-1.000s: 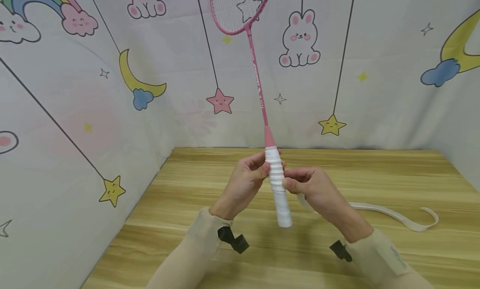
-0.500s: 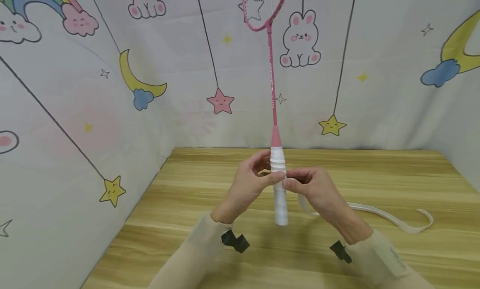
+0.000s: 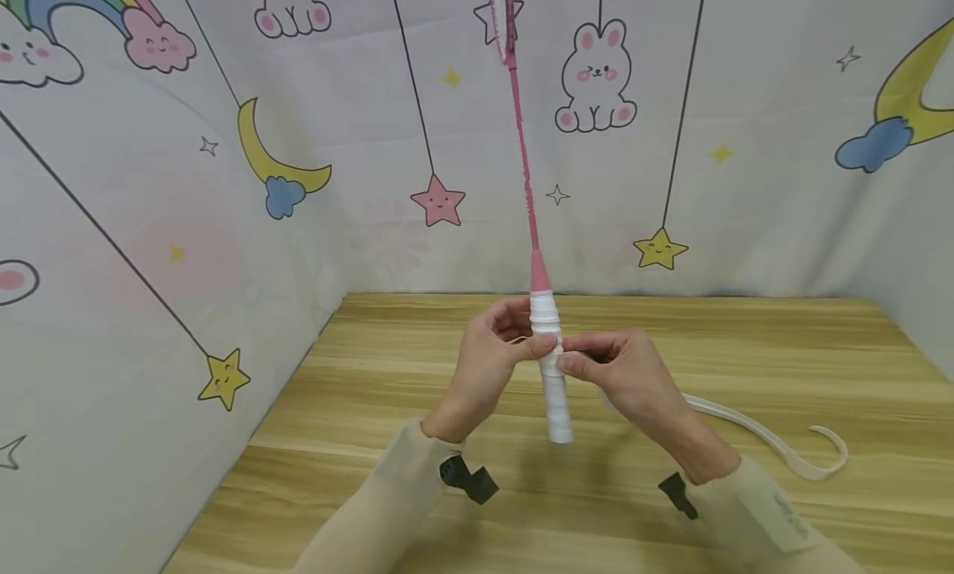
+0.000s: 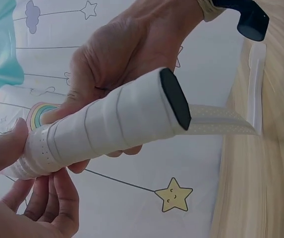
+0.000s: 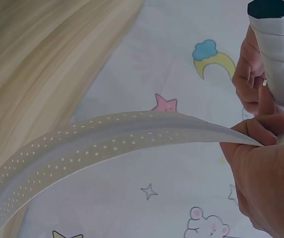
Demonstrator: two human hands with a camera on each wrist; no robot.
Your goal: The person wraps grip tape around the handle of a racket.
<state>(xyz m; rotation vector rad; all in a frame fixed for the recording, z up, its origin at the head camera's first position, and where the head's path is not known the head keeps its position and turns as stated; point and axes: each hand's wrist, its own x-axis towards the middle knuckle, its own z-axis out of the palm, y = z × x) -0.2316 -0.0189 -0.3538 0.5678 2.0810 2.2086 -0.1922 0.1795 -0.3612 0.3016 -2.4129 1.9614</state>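
A pink badminton racket (image 3: 524, 160) stands nearly upright over the table, its head edge-on and cut off by the top of the head view. White wrapping covers its handle (image 4: 127, 116), with ridged turns on the upper part. My left hand (image 3: 484, 354) holds this upper part, thumb across the front. To the right, my right hand (image 3: 633, 379) pinches a white grip tape (image 5: 97, 139) close beside the handle. Rows of small holes dot the tape, which trails from the fingers to the table. The dark butt cap (image 4: 175, 98) shows in the left wrist view.
The wood-grain table (image 3: 358, 508) lies below both hands. On its right side rests the curled tail of the tape (image 3: 775, 446). A white cloth printed with cartoons (image 3: 373, 143) hangs behind and to the left.
The racket has turned about its long axis, its head going from showing its strings to edge-on. My left thumb has moved right across the handle. The tape's tail has slid left on the table.
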